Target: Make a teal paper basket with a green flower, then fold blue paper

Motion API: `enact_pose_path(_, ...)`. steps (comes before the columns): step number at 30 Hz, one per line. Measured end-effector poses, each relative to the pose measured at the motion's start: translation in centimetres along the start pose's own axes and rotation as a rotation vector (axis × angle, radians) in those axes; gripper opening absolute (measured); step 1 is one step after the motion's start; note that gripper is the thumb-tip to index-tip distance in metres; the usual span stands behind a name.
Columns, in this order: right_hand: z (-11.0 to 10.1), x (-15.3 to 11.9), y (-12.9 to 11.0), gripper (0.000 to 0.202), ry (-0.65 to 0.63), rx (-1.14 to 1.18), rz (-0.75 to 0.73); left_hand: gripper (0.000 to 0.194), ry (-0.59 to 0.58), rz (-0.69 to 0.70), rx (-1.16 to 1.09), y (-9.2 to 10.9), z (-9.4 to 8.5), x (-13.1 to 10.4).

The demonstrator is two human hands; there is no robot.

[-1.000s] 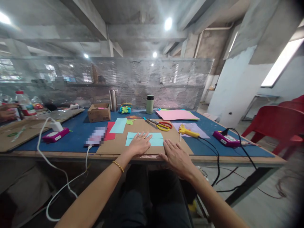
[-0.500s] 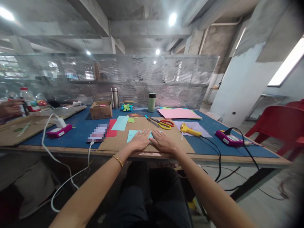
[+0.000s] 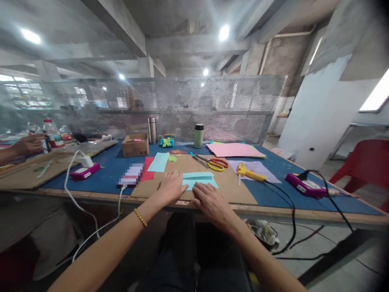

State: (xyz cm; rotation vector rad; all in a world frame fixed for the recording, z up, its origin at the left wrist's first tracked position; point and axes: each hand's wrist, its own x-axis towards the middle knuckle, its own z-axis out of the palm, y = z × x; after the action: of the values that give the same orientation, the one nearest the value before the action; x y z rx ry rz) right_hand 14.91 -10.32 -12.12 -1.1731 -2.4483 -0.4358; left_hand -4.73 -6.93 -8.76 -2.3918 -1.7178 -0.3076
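Note:
A light blue sheet of paper (image 3: 200, 181) with a fold across it, its flap slightly raised, lies on the brown cardboard (image 3: 240, 194) in front of me. My left hand (image 3: 172, 187) rests at the paper's left side, fingers stretched forward on the cardboard and the thumb by the paper's near corner. At its near edge, my right hand (image 3: 211, 202) has slightly bent fingertips touching the paper. Neither hand is closed round anything. Beyond them lie scissors (image 3: 217, 164) with red and yellow handles, another light blue sheet (image 3: 158, 162) and red paper (image 3: 148, 168).
On the right are a yellow glue gun (image 3: 251, 173) on lilac paper, and a purple power box (image 3: 305, 185) with a black cable. A phone (image 3: 131, 176) is at left. Behind stand a cardboard box (image 3: 135, 146), a steel flask (image 3: 152, 130) and a green cup (image 3: 198, 136). Another person's hand (image 3: 30, 144) is far left.
Both hands have drawn off the blue paper, the left to its left side, the right to its near edge. More of the folded paper shows. The camera view has shifted slightly.

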Motion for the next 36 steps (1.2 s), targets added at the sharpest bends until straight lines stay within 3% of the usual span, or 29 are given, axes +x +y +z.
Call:
enact_pose_path(4, 1.0, -1.3, -0.9, 0.044, 0.058, -0.011, -0.007, 0.039, 0.042, 0.027, 0.033, 1.4, -1.7, 0.9)
enact_pose_path(8, 1.4, -1.5, -0.1, 0.045, 0.088, -0.043, -0.055, 0.030, -0.013, 0.099, 0.020, 1.5, -1.4, 2.9)
enact_pose_path(15, -0.1, 1.7, 0.7, 0.033, 0.008, 0.011, -0.037, 0.033, -0.080, 0.079, -0.052, 0.3, -1.8, 5.4)
enact_pose_path(19, -1.2, 4.1, 0.6, 0.032, -0.169, 0.080, -0.026, 0.049, -0.084, 0.106, -0.153, -1.1, -2.9, 5.5)
enact_pose_path(22, -2.0, 4.4, 1.2, 0.037, -0.245, 0.128, -0.095, 0.070, -0.118, 0.142, -0.239, -2.6, -2.9, 5.6)
enact_pose_path(25, -2.7, 3.8, 2.2, 0.044, -0.211, 0.119, -0.178, 0.074, -0.214, 0.177, -0.329, -4.0, -2.5, 5.8)
enact_pose_path(28, -3.5, 3.3, 2.8, 0.040, -0.173, 0.095, -0.198, 0.054, -0.299, 0.176, -0.422, -4.7, -2.1, 5.6)
enact_pose_path(32, -4.6, 3.0, 3.2, 0.027, -0.097, 0.041, -0.197, 0.050, -0.342, 0.138, -0.528, -5.3, -1.9, 4.9)
enact_pose_path(36, -4.5, 1.8, 5.3, 0.030, 0.052, 0.069, -0.234, 0.051, -0.369, 0.087, -0.591, -6.0, -2.3, 4.0)
